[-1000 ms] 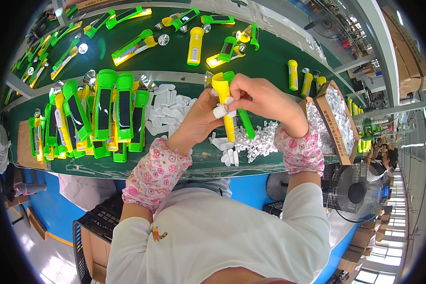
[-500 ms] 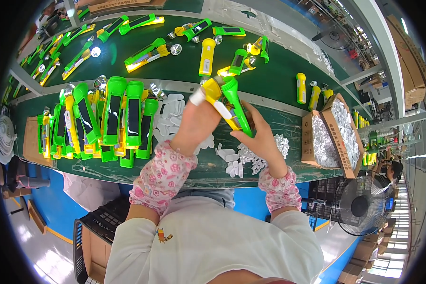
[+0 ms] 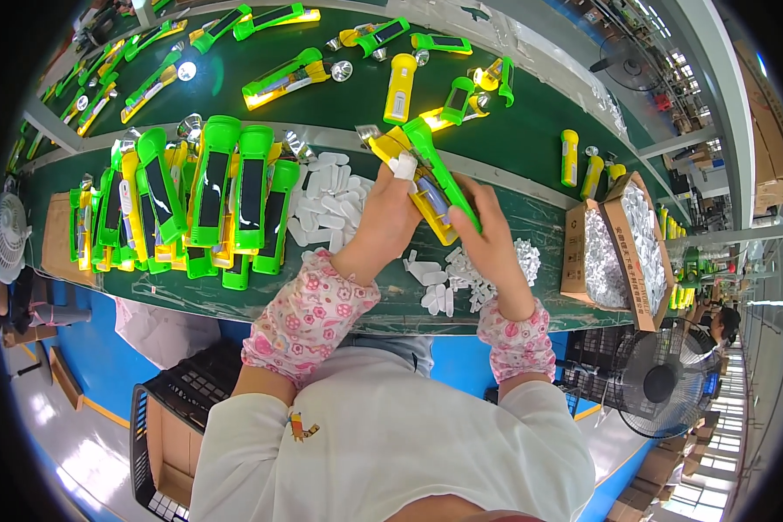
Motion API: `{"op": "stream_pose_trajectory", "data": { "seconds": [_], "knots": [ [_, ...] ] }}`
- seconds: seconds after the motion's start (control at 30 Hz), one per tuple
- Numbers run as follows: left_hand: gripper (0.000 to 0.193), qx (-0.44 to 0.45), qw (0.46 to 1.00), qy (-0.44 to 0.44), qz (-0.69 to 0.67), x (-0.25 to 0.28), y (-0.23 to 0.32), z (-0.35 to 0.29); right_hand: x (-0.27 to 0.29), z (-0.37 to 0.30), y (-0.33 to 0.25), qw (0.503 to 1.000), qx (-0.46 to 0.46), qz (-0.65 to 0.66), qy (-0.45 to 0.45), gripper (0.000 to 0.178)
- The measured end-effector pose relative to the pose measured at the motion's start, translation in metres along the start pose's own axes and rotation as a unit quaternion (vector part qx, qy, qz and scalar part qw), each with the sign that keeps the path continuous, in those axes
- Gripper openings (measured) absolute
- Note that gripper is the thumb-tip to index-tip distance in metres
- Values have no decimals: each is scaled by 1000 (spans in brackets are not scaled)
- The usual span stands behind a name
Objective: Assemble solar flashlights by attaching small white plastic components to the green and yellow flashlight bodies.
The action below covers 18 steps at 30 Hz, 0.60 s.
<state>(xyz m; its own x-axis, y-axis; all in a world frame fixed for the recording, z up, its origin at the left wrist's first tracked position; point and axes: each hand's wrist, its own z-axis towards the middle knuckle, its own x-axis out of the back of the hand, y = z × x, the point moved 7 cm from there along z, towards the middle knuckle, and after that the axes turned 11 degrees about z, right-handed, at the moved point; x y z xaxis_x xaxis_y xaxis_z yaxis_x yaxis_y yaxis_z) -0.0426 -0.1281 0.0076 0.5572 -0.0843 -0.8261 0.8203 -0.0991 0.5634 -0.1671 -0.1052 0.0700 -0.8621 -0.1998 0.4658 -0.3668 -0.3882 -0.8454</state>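
Note:
Above the bench I hold an opened flashlight, its green half [image 3: 439,165] tilted beside the yellow half [image 3: 383,146]. My right hand [image 3: 489,230] is closed round the lower end, with the fingers behind the green half and the thumb across the front. My left hand [image 3: 387,213] is closed against the yellow half, a white wrap [image 3: 402,165] round one finger. Between the halves a greyish cylinder [image 3: 431,198] shows inside. Loose white oval pieces [image 3: 331,198] lie left of my left hand, and small whitish parts [image 3: 468,274] lie below my right hand.
At left, several green-and-yellow flashlights [image 3: 209,187] stand piled on the bench. More opened flashlights [image 3: 283,80] lie on the green belt [image 3: 209,96] beyond a metal rail. A carton [image 3: 574,252] of small whitish parts sits at right, a fan [image 3: 661,383] below it.
My left hand has moved from beside the flashlight's top onto the yellow half. The white oval piece seen there before no longer shows; the inside is exposed. The whole view has shifted slightly.

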Motion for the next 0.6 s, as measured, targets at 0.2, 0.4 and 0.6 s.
{"op": "stream_pose_trajectory", "data": {
  "seconds": [0.2, 0.4, 0.6],
  "knots": [
    [25, 21, 996, 84, 10, 5, 2, -3, -5, 5, 1, 995, -11, 81, 48, 40],
    [20, 22, 991, 130, 12, 11, 5, -2, -10, 5, -9, 997, 20, -12, 72, 34],
    [22, -2, 986, 129, 107, 16, 12, 2, -17, 3, -12, 996, 24, 41, 76, 32]
  ]
}}
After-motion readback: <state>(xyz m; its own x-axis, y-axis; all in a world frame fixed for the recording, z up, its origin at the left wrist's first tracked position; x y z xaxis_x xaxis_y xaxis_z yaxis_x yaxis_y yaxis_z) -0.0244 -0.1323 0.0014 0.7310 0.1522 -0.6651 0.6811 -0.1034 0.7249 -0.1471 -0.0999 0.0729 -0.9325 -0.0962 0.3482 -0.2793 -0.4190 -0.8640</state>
